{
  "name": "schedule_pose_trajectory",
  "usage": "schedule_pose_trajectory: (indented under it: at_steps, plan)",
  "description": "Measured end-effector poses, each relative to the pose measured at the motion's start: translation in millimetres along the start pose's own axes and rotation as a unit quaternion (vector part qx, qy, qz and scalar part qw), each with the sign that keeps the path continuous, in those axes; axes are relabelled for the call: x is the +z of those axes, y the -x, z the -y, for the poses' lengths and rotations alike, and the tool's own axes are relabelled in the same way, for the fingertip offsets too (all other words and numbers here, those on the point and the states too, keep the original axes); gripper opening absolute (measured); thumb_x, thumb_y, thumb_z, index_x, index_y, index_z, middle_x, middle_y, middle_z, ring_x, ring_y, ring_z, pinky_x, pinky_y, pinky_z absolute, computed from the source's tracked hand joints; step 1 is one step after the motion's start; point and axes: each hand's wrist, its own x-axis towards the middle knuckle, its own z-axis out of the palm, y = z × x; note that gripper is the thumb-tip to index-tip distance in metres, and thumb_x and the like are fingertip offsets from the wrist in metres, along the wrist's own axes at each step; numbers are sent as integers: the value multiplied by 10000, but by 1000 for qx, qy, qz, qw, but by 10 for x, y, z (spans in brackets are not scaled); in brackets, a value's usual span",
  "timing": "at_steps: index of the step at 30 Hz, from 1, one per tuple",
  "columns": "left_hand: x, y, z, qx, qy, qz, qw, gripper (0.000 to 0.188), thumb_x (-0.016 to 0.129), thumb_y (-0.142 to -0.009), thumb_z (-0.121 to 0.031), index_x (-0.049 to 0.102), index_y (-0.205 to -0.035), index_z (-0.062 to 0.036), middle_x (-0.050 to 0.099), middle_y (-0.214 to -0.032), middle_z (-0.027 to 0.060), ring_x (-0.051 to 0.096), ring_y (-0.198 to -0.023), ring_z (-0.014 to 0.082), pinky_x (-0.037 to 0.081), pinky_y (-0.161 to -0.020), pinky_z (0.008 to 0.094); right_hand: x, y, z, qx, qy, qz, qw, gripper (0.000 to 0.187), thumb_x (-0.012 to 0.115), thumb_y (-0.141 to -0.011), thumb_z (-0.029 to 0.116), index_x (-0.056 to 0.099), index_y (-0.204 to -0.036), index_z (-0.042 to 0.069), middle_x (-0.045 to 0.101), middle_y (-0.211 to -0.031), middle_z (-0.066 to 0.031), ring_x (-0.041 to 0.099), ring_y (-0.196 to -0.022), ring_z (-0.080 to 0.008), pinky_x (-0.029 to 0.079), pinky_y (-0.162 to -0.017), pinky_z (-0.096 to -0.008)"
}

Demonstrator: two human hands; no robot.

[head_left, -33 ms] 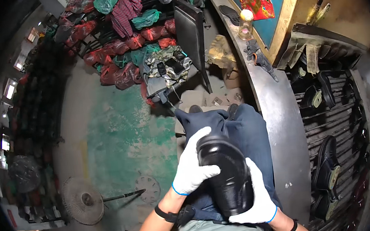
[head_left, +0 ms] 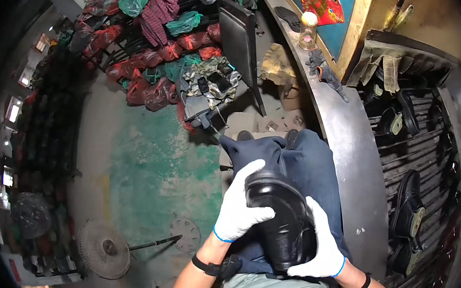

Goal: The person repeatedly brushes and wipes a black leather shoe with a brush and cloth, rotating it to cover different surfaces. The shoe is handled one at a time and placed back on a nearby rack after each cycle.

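Observation:
A black leather shoe (head_left: 286, 222) is held over my lap between both hands, which wear white gloves with blue cuff edges. My left hand (head_left: 243, 207) grips it along the upper left side, thumb lying across the glossy black surface and fingers round the outer edge. From the lower right, my right hand (head_left: 321, 252) closes on the shoe, its thumb near the lower end and its fingers up along the right side. The shoe's underside is turned away and parts of its edges are covered by the gloves. My dark trousers (head_left: 314, 163) are beneath it.
A long metal bench (head_left: 355, 181) runs along my right, with a dark glove (head_left: 325, 75) and a glass jar (head_left: 307, 38) on it. Black shoes (head_left: 408, 204) rest on the slatted rack beyond. A fan (head_left: 104, 248) stands left. Red bags (head_left: 149, 93) and a chair (head_left: 238, 47) are ahead.

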Motion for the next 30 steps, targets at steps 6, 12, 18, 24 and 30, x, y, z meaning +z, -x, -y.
schedule_pose_trajectory:
  at_steps: [6, 12, 18, 24, 30]
  plan:
    - [-210, 88, -5, 23, -44, 12, 999, 1066, 1015, -721, -38, 483, -1644, -8, 655, -1499, 142, 650, -1350, 228, 537, -1180, 400, 67, -510, -43, -59, 40, -6, 997, 1367, 988, -793, 498, 217, -1739, -117, 306, -1782, -356, 397, -1637, -458, 356, -1329, -490]
    - [-217, 115, -3, 27, -59, 4, 998, 868, 941, -843, -64, 547, -1615, -6, 658, -1516, 136, 648, -1363, 235, 523, -1193, 402, 220, -781, 45, -165, 180, 14, 970, 1280, 954, -787, 600, 368, -1721, -50, 343, -1765, -356, 309, -1653, -553, 304, -1327, -624]
    - [-44, 40, 86, 69, -173, -95, 978, 591, 831, -969, -102, 662, -1524, 12, 667, -1572, 155, 647, -1412, 246, 503, -1203, 380, 219, 181, -243, 26, 146, 89, 985, 1458, 991, -702, 592, 226, -1719, -120, 191, -1761, -440, 231, -1636, -635, 283, -1342, -626]
    - [67, -345, 21, 68, -44, -34, 996, 497, 486, -1218, -338, 686, -1483, 31, 726, -1495, 156, 682, -1370, 252, 497, -1205, 359, -260, 69, -266, 146, -370, 71, 915, 1401, 1023, -729, 282, 160, -1796, -3, 386, -1789, -184, 405, -1648, -315, 303, -1364, -455]
    - [365, -616, 151, -68, 173, -6, 983, 367, 496, -1203, -259, 763, -1252, -12, 778, -1195, 75, 699, -1095, 164, 551, -1018, 310, -307, 183, -255, 155, -495, 54, 853, 1354, 1006, -716, 234, 217, -1791, 2, 369, -1817, -131, 383, -1664, -265, 248, -1388, -441]
